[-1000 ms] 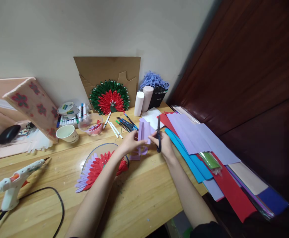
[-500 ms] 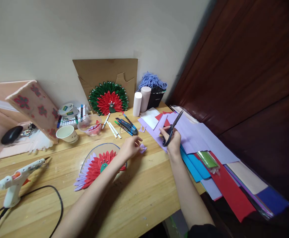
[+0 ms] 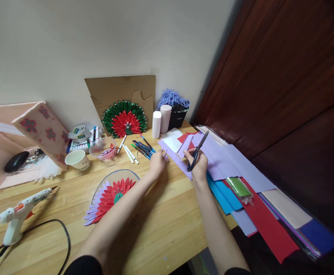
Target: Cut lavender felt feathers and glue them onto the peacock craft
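My right hand (image 3: 199, 165) is closed around the handles of black scissors (image 3: 197, 151), blades pointing up and away over the lilac paper sheets (image 3: 221, 156). My left hand (image 3: 157, 166) rests on the wooden table (image 3: 161, 225) with fingers pinched on a small lilac paper scrap (image 3: 165, 154), next to a lilac strip (image 3: 176, 157). To its lower left lies a half-finished paper peacock fan (image 3: 109, 194) of red and lilac petals on a round base.
Coloured paper sheets (image 3: 270, 225) overhang the table's right edge. Pens (image 3: 141, 146), a paper cup (image 3: 77, 159), a clear bowl (image 3: 103, 149), white rolls (image 3: 156, 124) and a finished green-red fan (image 3: 124, 119) stand at the back. A glue gun (image 3: 18, 214) with cord lies left.
The folded lilac piece I was cutting is down on the table. My right hand swung the scissors right over the sheets; my left hand moved forward to a small scrap.
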`<state>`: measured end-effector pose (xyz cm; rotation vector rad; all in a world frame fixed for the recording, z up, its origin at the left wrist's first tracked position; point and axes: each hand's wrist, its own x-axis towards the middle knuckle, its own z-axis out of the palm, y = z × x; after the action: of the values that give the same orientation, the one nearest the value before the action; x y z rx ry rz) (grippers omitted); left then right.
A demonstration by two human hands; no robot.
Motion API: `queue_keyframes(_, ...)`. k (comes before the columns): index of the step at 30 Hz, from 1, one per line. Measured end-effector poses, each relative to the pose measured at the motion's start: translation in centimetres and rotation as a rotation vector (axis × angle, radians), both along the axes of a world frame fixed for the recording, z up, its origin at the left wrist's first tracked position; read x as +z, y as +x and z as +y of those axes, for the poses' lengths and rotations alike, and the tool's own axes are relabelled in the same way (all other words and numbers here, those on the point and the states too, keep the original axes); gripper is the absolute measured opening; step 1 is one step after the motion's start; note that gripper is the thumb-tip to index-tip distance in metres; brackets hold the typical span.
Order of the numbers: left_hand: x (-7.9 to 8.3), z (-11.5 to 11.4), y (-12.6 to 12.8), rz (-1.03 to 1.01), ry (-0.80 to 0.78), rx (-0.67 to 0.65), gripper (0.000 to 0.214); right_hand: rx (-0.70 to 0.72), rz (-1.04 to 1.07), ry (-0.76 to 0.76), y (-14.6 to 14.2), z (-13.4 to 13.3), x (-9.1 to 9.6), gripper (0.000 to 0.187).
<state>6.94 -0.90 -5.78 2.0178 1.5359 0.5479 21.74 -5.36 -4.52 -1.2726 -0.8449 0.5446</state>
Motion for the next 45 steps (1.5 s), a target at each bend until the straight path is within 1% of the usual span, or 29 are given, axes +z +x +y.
queue_keyframes(2,0.2,1.2,1.0,0.044,-0.016,0.031,0.016,0.008,-0.006,-0.007,-0.1,-0.1,0.0,0.025)
queue_keyframes(3,0.2,1.6,1.4,0.064,-0.028,0.044,0.016,0.015,-0.010,-0.014,-0.2,-0.1,0.0,0.026)
queue_keyframes(5,0.2,2.0,2.0,0.095,-0.042,0.067,0.024,0.030,-0.015,-0.031,-0.4,-0.2,0.1,0.027)
queue_keyframes(7,0.4,1.8,2.3,0.106,-0.038,0.079,0.031,0.046,-0.018,-0.047,-0.6,-0.3,0.0,0.030)
queue_keyframes(8,0.6,1.6,2.1,0.103,-0.028,0.079,0.030,0.054,-0.022,-0.054,-0.7,-0.3,0.0,0.031)
queue_keyframes(10,1.5,1.0,1.1,0.083,0.017,0.081,0.016,0.066,-0.040,-0.065,-0.9,-0.3,-0.1,0.031)
queue_keyframes(12,2.9,0.5,-1.3,0.057,0.091,0.114,0.011,0.069,-0.067,-0.077,-1.1,-0.3,-0.1,0.031)
queue_keyframes(14,4.6,0.3,-5.2,0.037,0.181,0.205,0.012,0.076,-0.093,-0.087,-1.3,-0.5,0.0,0.030)
queue_keyframes(17,6.9,0.9,-12.5,0.047,0.294,0.442,0.018,0.103,-0.115,-0.096,-1.7,-0.7,0.1,0.032)
queue_keyframes(19,7.9,1.7,-16.9,0.070,0.328,0.577,0.022,0.137,-0.104,-0.108,-2.2,-0.8,0.0,0.035)
queue_keyframes(21,8.6,2.6,-20.1,0.085,0.318,0.621,0.019,0.174,-0.087,-0.127,-2.8,-0.8,-0.2,0.038)
queue_keyframes(23,9.0,3.1,-21.4,0.083,0.308,0.609,0.022,0.194,-0.101,-0.145,-3.4,-0.8,-0.5,0.040)
queue_keyframes(24,9.2,3.0,-21.3,0.077,0.312,0.595,0.026,0.195,-0.118,-0.150,-3.7,-0.9,-0.6,0.041)
queue_keyframes(26,9.4,2.4,-19.8,0.050,0.320,0.559,0.030,0.207,-0.146,-0.158,-4.1,-0.9,-0.8,0.041)
queue_keyframes(28,9.1,0.9,-16.9,-0.003,0.296,0.480,0.028,0.252,-0.122,-0.167,-4.5,-1.0,-0.9,0.040)
queue_keyframes(30,8.2,-1.0,-13.3,-0.071,0.207,0.342,0.031,0.329,-0.028,-0.174,-4.9,-1.2,-0.9,0.039)
queue_keyframes(32,6.8,-2.8,-10.0,-0.156,0.064,0.166,0.035,0.415,0.091,-0.179,-5.3,-1.3,-0.8,0.040)
queue_keyframes(34,5.3,-4.0,-7.7,-0.415,-0.255,-0.002,0.034,0.490,0.141,-0.191,-5.5,-1.4,-0.7,0.040)
queue_keyframes(35,4.6,-4.3,-6.9,-0.506,-0.362,-0.056,0.034,0.525,0.134,-0.203,-5.5,-1.4,-0.7,0.040)
queue_keyframes(36,4.1,-4.4,-6.4,-0.573,-0.414,-0.049,0.035,0.549,0.115,-0.216,-5.5,-1.4,-0.6,0.040)
queue_keyframes(37,3.7,-4.4,-6.1,-0.615,-0.430,-0.010,0.037,0.567,0.091,-0.232,-5.5,-1.4,-0.5,0.039)
queue_keyframes(39,3.3,-4.0,-6.0,-0.658,-0.424,0.052,0.040,0.580,0.032,-0.248,-5.3,-1.4,-0.5,0.038)
queue_keyframes(43,3.3,-3.3,-6.3,-0.724,-0.462,0.016,0.033,0.527,-0.050,-0.234,-5.3,-1.3,-0.5,0.037)
queue_keyframes(45,3.3,-3.2,-6.4,-0.733,-0.468,0.038,0.031,0.499,-0.029,-0.226,-5.5,-1.3,-0.5,0.037)
